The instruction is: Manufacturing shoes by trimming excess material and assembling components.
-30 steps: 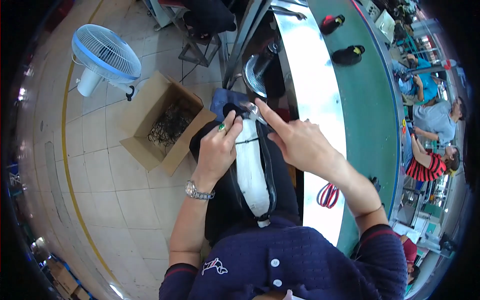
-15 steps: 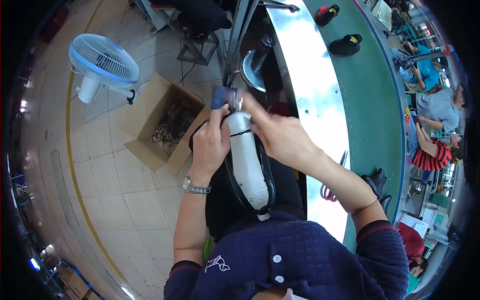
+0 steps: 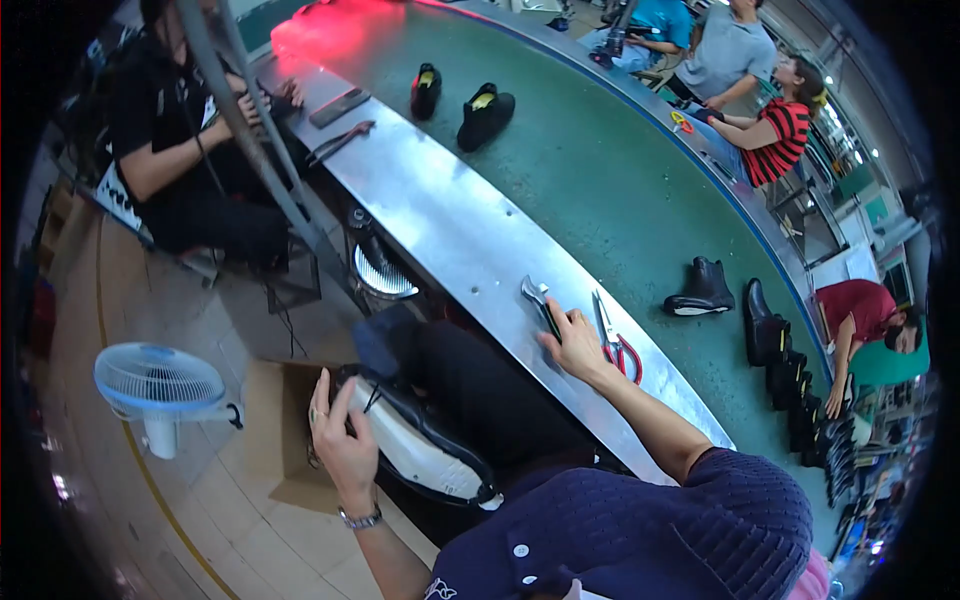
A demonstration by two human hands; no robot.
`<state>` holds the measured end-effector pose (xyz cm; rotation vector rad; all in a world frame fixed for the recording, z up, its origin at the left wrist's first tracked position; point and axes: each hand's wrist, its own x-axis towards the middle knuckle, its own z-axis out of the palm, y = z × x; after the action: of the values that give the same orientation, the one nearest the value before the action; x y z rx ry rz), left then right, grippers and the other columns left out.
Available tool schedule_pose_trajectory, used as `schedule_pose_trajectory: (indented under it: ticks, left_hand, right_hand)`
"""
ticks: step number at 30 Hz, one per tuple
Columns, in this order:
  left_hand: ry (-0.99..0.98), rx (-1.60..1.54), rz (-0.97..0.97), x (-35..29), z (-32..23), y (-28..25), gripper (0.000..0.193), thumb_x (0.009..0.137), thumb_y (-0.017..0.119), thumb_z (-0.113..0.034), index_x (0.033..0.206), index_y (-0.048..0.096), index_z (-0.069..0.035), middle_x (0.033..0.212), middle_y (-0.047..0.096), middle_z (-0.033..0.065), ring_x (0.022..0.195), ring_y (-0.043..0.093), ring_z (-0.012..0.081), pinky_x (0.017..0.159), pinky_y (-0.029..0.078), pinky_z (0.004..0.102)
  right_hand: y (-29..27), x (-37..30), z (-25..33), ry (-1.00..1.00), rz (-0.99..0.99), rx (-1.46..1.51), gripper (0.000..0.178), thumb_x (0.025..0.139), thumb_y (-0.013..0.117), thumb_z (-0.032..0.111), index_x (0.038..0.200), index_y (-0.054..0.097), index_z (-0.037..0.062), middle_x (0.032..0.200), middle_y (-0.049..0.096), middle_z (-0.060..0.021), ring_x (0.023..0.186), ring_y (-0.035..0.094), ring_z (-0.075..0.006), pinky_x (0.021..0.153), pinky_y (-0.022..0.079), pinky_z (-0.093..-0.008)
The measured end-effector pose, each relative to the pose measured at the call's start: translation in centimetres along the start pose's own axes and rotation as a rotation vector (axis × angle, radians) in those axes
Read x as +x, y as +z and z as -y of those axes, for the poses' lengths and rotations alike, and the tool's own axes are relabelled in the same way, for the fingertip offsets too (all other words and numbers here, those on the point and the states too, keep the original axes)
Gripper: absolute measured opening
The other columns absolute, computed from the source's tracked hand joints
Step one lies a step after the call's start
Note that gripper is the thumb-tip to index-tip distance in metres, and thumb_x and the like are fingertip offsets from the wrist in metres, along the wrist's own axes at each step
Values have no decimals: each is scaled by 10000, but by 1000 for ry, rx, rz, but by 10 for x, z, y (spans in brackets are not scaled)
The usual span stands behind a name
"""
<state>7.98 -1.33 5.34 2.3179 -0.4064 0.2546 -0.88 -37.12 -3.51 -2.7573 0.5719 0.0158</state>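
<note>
1. One white fan with a blue rim stands at the far left, its cage raised above the tiled floor; just to its right, above, a co-worker in black sits by the bench's far end.
2. Open cardboard box, set on the floor beside the person's leg, presumably to be within easy reach of the left hand; its contents are mostly hidden.
3. Left hand, raised at the near side of the work, fingers apart with nothing visible between them.
4. Black shoe, lying along the lap with its white underside upward; this position probably lets the legs steady it and leaves the underside accessible. A thin black cord shows near its far end.
5. Metal bench, running diagonally beside the lap. On it lies a metal-headed tool.
6. Right hand, its fingers at that tool's dark handle; whether they are clamped on it cannot be told.
7. Red-handled scissors, just beside the right hand, a placement that likely keeps them handy.
8. Black boot, upright on the green surface beyond.
</note>
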Motion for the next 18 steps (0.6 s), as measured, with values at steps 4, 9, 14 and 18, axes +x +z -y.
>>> schedule_pose_trajectory:
  ticks: [4,9,14,18]
  left_hand:
    - [27,55,24,-9,-23,10,237,832,569,-4,1038,685,7,1363,527,184,1238,499,373,1005,414,417]
    - [-112,66,-218,-26,-17,27,166,922,604,-111,938,652,48,1318,553,175,1136,560,336,895,469,385]
    - [-150,104,-354,-35,-15,34,223,977,536,-141,951,611,67,1195,593,164,934,588,290,745,470,362]
    - [-209,88,-410,-38,-13,35,185,966,535,-105,974,625,56,1158,604,175,995,590,315,811,491,387]
  right_hand:
    - [-11,-37,-43,-117,-170,116,585,859,664,267,1371,450,85,1134,567,-218,1044,547,-376,886,458,-462]
    - [-31,-98,-85,341,-175,191,378,789,730,179,1095,577,18,1068,604,-189,944,603,-348,808,486,-438]
    - [-23,-114,-103,226,-65,108,412,730,771,200,1033,575,1,921,641,-161,837,637,-313,747,503,-427]
    - [-33,-77,-89,489,383,383,373,704,730,138,1026,584,17,885,641,-125,772,642,-230,724,504,-360]
